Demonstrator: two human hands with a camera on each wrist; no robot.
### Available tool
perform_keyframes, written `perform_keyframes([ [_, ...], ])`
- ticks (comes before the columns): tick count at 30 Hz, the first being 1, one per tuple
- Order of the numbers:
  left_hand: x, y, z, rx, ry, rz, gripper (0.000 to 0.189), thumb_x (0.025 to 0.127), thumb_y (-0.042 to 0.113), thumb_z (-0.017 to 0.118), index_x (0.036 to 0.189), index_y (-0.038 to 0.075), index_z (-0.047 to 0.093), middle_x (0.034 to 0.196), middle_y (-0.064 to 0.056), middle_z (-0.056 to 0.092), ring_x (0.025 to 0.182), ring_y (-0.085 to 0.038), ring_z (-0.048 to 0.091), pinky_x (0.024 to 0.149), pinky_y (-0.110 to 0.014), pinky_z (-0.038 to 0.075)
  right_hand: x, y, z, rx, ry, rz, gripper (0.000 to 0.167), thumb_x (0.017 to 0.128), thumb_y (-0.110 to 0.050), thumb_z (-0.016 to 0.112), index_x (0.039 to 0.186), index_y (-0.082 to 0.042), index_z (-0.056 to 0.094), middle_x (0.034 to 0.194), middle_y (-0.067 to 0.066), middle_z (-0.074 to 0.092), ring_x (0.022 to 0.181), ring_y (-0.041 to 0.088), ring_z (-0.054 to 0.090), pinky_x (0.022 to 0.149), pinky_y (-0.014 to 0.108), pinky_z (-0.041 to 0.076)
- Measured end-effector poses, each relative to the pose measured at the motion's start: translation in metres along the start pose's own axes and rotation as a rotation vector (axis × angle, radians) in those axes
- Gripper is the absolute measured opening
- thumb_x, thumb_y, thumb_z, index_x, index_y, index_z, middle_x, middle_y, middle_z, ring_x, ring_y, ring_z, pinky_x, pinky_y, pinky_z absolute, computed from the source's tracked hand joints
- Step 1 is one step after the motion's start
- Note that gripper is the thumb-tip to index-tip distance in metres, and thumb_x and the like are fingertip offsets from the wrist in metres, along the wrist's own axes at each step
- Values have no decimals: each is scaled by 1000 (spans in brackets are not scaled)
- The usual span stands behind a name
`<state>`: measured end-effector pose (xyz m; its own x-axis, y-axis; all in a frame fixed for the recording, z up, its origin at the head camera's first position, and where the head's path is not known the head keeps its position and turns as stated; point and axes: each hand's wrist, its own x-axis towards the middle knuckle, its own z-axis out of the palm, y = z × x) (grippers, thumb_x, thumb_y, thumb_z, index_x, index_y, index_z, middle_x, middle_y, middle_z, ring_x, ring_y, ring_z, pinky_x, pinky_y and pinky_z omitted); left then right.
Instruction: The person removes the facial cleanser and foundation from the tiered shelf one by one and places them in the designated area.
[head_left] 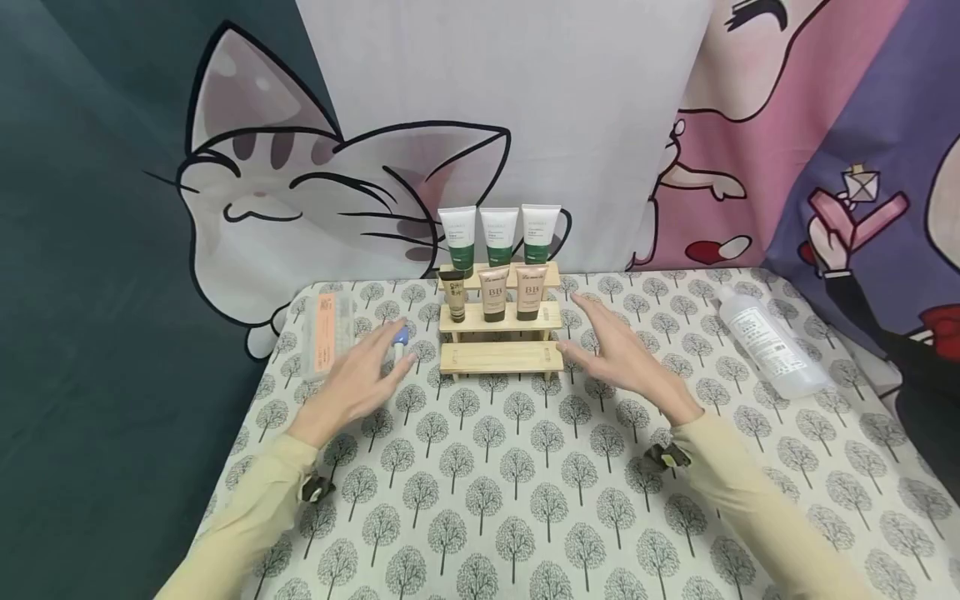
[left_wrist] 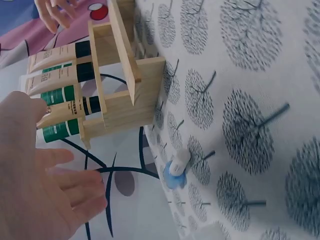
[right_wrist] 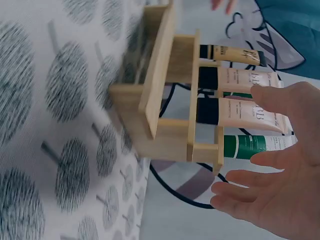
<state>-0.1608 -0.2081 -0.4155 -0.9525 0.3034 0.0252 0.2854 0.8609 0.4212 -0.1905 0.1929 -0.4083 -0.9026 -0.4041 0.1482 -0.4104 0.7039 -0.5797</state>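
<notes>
A three-step wooden rack (head_left: 501,357) stands near the back of the table. On its top step are three white-and-green tubes (head_left: 500,233); the middle step bears two pink BB cream tubes (head_left: 493,293) and a gold tube with a dark end (head_left: 454,295). The lowest step carries nothing. My left hand (head_left: 356,375) hovers left of the rack with fingers spread, holding nothing, near a small blue-and-white object (head_left: 401,340). To the rack's right, my right hand (head_left: 618,350) also has its fingers extended and grips nothing, its fingertips close to the rack's side.
A clear plastic case (head_left: 343,325) with an orange label lies at the back left, partly behind my left hand. At the right a translucent bottle (head_left: 772,346) with a white label lies on its side. A cat-print curtain (head_left: 600,125) hangs behind the table.
</notes>
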Motion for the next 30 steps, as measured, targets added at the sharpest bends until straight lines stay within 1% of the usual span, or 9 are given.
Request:
perform_keyframes([
  [3, 6, 1, 6, -73, 3, -1, 72, 105, 58, 35, 161, 14, 25, 167, -8, 27, 153, -34, 29, 128, -57, 21, 8, -2, 3, 96, 34, 16, 78, 97, -31, 68, 157, -1, 28, 162, 22, 33, 145, 43, 39, 123, 60, 31],
  [6, 14, 3, 13, -116, 7, 0, 66, 106, 49, 41, 159, 10, 30, 164, -13, 33, 151, -36, 33, 127, -57, 25, 16, -4, 7, 211, 83, 28, 70, 95, -24, 70, 152, 0, 37, 157, 22, 41, 138, 42, 48, 118, 57, 41],
  [8, 18, 4, 16, -134, 4, -10, 63, 106, 44, 46, 157, 9, 35, 162, -17, 36, 149, -39, 35, 126, -59, 26, 22, -4, 11, 289, 113, 32, 66, 95, -21, 70, 150, 1, 40, 154, 22, 45, 136, 42, 50, 117, 55, 43],
  [12, 25, 6, 24, -194, -6, -32, 57, 106, 35, 51, 151, 2, 42, 156, -24, 43, 144, -42, 41, 124, -59, 30, 33, -4, 18, 402, 163, 42, 60, 96, -17, 70, 147, 0, 44, 148, 24, 51, 134, 42, 52, 116, 56, 45],
  [14, 27, 6, 30, -237, -9, -52, 56, 105, 33, 52, 150, 0, 43, 152, -24, 47, 139, -42, 47, 122, -57, 36, 38, -4, 21, 451, 179, 42, 57, 95, -14, 70, 144, 2, 46, 145, 25, 54, 133, 44, 53, 115, 56, 45],
  [17, 33, 5, 40, -308, -11, -70, 54, 105, 28, 53, 149, -3, 43, 147, -25, 53, 132, -42, 55, 117, -54, 43, 45, -5, 24, 501, 186, 47, 54, 94, -9, 70, 142, 2, 47, 142, 26, 56, 132, 44, 55, 115, 55, 47],
  [19, 36, 5, 47, -350, -11, -87, 54, 105, 28, 53, 149, -2, 43, 144, -24, 56, 128, -40, 59, 114, -52, 48, 49, -6, 26, 529, 186, 50, 52, 94, -6, 70, 140, 3, 48, 141, 27, 57, 131, 44, 55, 114, 54, 47],
  [25, 41, 8, 66, -452, 1, -138, 53, 104, 28, 54, 148, 0, 46, 139, -22, 61, 126, -37, 62, 112, -49, 51, 60, -10, 35, 572, 188, 95, 53, 93, -3, 70, 140, 3, 48, 139, 27, 57, 130, 41, 57, 114, 48, 50],
  [30, 43, 11, 79, -530, 16, -169, 56, 102, 26, 57, 149, -1, 44, 139, -24, 60, 126, -37, 62, 111, -48, 51, 69, -14, 41, 598, 203, 140, 47, 92, -1, 69, 135, 5, 51, 135, 28, 59, 127, 40, 60, 112, 43, 52],
])
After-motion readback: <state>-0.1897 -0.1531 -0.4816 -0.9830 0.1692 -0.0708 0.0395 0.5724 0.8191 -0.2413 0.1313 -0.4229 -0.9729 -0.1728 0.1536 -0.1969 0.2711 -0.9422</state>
